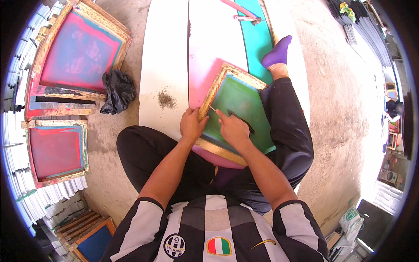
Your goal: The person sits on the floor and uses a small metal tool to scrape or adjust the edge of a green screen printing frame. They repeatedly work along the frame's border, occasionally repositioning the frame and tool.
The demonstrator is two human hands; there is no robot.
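Note:
A wooden screen-printing frame [211, 92] with green mesh [238, 98] lies tilted across my lap and the boards, its far right corner by my knee. My left hand [193, 125] is closed round the left rail of this frame. Over the mesh, my right hand [234, 129] is closed on a hand tool [239, 118] with dark handles. A thin metal tip points from that hand to the left rail, close to my left fingers; the grip hides the tool's exact kind. Left of the frame, a small heap of thin, dark bits [166, 99] lies on a white board.
White, pink and teal boards [163, 52] lie under me, with a pink-handled tool [238, 8] and a cutter [246, 18] at the far end. More mesh frames [85, 131], a black plastic bag [118, 91] and stacked sheets [65, 191] are on the left.

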